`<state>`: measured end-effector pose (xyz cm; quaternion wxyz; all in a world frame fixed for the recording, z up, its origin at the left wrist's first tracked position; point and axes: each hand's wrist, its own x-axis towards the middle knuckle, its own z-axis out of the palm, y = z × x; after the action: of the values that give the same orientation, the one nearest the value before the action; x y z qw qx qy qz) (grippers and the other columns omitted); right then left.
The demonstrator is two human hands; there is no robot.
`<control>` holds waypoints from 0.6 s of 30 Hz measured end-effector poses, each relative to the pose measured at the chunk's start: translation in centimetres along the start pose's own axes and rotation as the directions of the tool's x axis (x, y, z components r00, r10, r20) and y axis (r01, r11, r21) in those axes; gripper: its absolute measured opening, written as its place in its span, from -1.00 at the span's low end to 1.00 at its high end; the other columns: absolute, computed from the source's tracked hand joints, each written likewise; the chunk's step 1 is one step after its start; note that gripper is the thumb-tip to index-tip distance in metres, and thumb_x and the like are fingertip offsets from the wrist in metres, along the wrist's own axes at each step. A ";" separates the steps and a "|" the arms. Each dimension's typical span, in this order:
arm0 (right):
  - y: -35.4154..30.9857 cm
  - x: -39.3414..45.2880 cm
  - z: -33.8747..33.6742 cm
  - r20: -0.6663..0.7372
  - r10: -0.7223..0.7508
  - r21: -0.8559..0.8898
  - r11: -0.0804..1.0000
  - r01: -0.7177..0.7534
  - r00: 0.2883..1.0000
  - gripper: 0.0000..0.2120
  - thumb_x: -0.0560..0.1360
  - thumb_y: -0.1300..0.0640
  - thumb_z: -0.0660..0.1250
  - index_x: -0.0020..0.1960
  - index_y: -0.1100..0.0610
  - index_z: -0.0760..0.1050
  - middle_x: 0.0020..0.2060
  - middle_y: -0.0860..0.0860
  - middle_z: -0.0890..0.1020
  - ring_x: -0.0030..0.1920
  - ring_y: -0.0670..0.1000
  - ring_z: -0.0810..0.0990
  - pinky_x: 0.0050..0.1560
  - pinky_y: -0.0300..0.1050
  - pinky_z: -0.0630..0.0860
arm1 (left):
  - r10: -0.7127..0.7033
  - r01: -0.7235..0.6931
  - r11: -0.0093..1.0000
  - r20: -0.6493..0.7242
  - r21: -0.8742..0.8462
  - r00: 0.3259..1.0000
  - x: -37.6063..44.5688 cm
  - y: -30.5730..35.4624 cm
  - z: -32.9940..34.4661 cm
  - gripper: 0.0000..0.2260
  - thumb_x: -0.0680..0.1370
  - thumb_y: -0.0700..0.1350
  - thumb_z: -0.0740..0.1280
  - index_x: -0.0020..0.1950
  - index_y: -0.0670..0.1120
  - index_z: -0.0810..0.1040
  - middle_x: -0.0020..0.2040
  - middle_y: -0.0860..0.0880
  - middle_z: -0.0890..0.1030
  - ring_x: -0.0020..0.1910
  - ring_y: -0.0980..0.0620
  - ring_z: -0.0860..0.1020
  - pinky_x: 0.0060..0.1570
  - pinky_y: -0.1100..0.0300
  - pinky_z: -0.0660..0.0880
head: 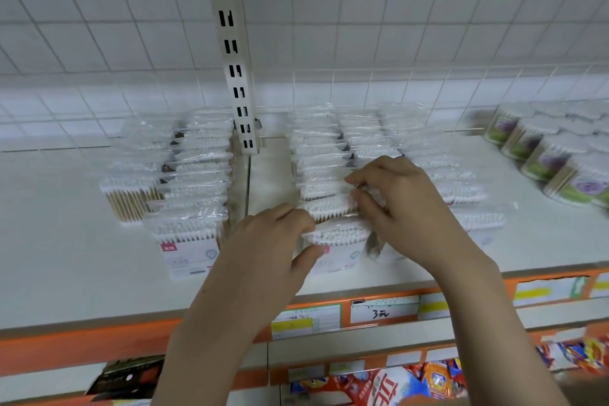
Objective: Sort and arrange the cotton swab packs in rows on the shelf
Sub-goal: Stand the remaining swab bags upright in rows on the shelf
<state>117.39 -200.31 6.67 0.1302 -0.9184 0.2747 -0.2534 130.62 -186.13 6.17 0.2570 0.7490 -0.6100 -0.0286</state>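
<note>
Hands meet over the white shelf (pixel 66 241) near its front edge. The left hand (pixel 263 241) pinches the left end of the front cotton swab pack (pixel 339 234), thumb below and fingers curled above. The right hand (pixel 405 204) curls its fingers on the right end of the second pack (pixel 329 206), just behind the first. Both packs head a row (pixel 316 155) running back toward the shelf's rear edge. More rows stand either side, past a slotted upright post (pixel 230 53). Round swab tubs (pixel 553 161) crowd the shelf's right end.
</note>
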 end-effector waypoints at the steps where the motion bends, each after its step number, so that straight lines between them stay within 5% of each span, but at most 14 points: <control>1: 0.2 0.1 0.1 0.012 0.002 0.000 1.000 -0.002 1.000 -0.80 0.50 0.21 0.31 0.10 0.17 0.59 -0.02 0.06 0.60 0.03 0.12 0.52 0.09 0.11 0.43 | -0.009 0.009 1.000 -0.007 -0.001 1.000 0.1 0.0 0.0 -0.73 0.51 0.13 0.27 0.09 0.00 0.54 0.00 0.14 0.54 -0.01 0.12 0.52 0.02 0.21 0.42; 13: 1.2 2.0 0.0 0.023 -0.162 0.091 0.983 0.160 0.986 -0.89 0.46 0.20 0.39 -0.04 0.12 0.65 -0.24 0.04 0.47 -0.15 0.09 0.45 -0.08 -0.01 0.40 | -0.103 0.102 0.995 -0.087 -0.011 0.991 0.2 0.9 0.0 -0.75 0.49 0.06 0.32 0.06 -0.04 0.62 -0.06 0.10 0.60 -0.10 0.08 0.57 -0.07 0.15 0.50; 18: 1.0 2.9 -1.4 -0.103 -0.162 0.130 0.976 0.175 0.981 -0.90 0.51 0.16 0.33 -0.06 0.07 0.63 -0.54 -0.21 0.32 -0.46 -0.14 0.34 -0.29 -0.22 0.33 | -0.137 0.137 0.991 -0.123 -0.004 0.983 -0.2 1.5 0.3 -0.78 0.48 0.03 0.34 0.02 -0.05 0.62 -0.16 0.16 0.51 -0.16 0.06 0.57 -0.14 0.12 0.51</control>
<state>118.31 -202.89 8.60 0.1589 -0.9145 0.1833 -0.3238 129.11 -186.25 6.49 0.2899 0.7901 -0.5401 0.0014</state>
